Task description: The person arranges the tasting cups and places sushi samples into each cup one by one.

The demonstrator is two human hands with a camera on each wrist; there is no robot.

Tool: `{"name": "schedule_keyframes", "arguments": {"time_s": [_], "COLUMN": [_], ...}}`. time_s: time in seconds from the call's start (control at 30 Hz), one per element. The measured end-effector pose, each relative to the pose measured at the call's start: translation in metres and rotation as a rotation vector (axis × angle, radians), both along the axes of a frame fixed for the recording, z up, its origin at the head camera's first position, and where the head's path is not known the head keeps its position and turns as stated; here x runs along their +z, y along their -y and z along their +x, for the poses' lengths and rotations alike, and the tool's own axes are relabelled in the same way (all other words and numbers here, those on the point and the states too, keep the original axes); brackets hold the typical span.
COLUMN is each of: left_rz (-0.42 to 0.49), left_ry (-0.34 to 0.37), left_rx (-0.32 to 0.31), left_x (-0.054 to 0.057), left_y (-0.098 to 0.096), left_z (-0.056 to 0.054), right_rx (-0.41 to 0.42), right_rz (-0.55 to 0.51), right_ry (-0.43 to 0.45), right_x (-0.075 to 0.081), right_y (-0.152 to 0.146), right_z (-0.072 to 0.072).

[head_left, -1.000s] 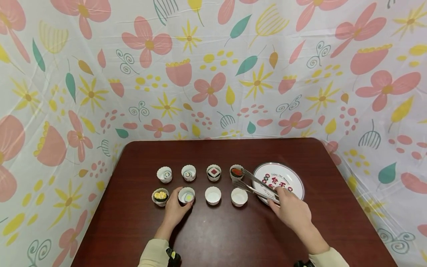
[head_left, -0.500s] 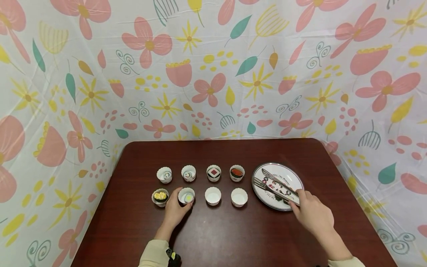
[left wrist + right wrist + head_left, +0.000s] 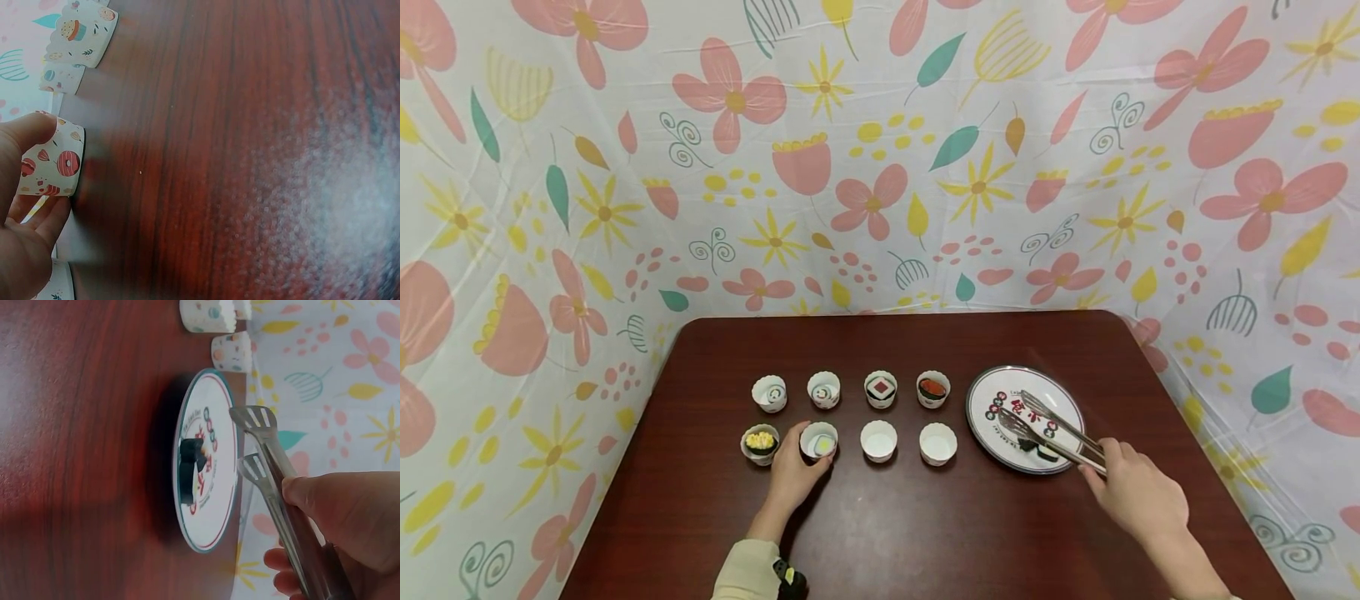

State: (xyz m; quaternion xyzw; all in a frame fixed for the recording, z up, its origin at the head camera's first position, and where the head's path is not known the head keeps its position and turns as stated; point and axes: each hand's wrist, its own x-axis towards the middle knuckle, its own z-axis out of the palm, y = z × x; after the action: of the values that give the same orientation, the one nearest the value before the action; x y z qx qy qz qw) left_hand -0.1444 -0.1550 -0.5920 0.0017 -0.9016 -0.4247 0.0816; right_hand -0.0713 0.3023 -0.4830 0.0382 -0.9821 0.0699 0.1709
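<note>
My left hand (image 3: 797,468) grips a small white paper cup (image 3: 819,441) in the front row, with fingers and thumb on its sides. Inside the cup lies a piece with a yellow-green centre. Printed doughnuts show on this cup's wall in the left wrist view. With my right hand (image 3: 1144,493) I hold metal tongs (image 3: 275,462) above the plate (image 3: 985,433), their slotted tips apart with nothing between them. Two dark-wrapped sushi pieces, one (image 3: 187,481) beside another (image 3: 191,449), lie near the plate's front edge. The tongs partly cover the plate in the head view.
Beside the held cup stand a corn sushi cup (image 3: 761,443) and two white cups, one (image 3: 878,440) and another (image 3: 937,443). Behind them, a row holds two roll cups, a red-diamond sushi cup (image 3: 881,388) and a roe sushi cup (image 3: 933,388). A floral cloth (image 3: 880,167) hangs behind the table.
My right hand has carried the tongs from beside the roe cup rightward over the plate and back toward me. The dark pieces on the plate have come into sight. The left hand stays put.
</note>
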Motion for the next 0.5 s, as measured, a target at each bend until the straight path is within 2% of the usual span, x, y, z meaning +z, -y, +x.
{"name": "schedule_keyframes", "arguments": {"time_s": [0.23,0.37,0.5], "left_rz": [-0.005,-0.002,-0.002], "left_ry": [-0.004,0.000,0.001], "left_rx": [0.000,-0.003,-0.002], "left_x": [0.0000,0.0007,0.0008], "left_y": [0.0002,0.0002,0.0004], "left_z": [0.0001,0.0001,-0.0004], "right_rx": [-0.027,-0.042,-0.043], "right_rz": [0.014,0.021,0.030], "right_ry": [0.099,0.181,0.222], "right_x": [0.0008,0.0017,0.0010], "right_y": [-0.0058,-0.0091,-0.0110], "right_z": [0.0048,0.0051,0.0036]}}
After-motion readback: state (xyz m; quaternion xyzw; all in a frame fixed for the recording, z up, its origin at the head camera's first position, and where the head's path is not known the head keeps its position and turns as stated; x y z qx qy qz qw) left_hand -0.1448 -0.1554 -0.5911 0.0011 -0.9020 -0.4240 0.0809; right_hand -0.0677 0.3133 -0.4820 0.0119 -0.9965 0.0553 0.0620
